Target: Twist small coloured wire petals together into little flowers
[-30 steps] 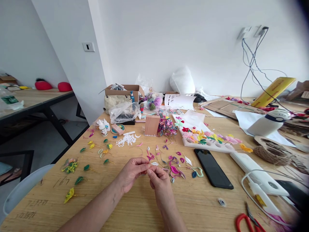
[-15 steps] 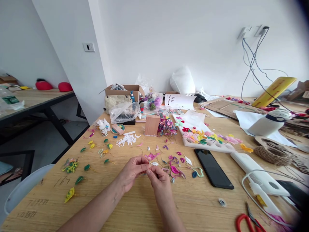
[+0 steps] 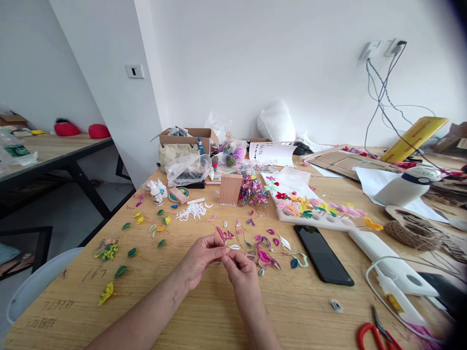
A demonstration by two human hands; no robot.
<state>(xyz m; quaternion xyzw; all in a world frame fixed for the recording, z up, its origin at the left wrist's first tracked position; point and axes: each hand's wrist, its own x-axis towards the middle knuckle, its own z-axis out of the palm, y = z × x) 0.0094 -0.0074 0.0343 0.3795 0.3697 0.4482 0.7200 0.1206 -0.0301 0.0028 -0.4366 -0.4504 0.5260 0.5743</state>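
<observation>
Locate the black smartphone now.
In the head view, the black smartphone lies right of the right hand, just in front of the white foam block.

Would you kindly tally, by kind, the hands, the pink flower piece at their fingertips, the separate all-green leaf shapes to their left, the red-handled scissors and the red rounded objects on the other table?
Left hand and right hand: 2
Pink flower piece: 1
Green leaf shapes: 5
Scissors: 1
Red rounded objects: 2
Total: 11
</observation>
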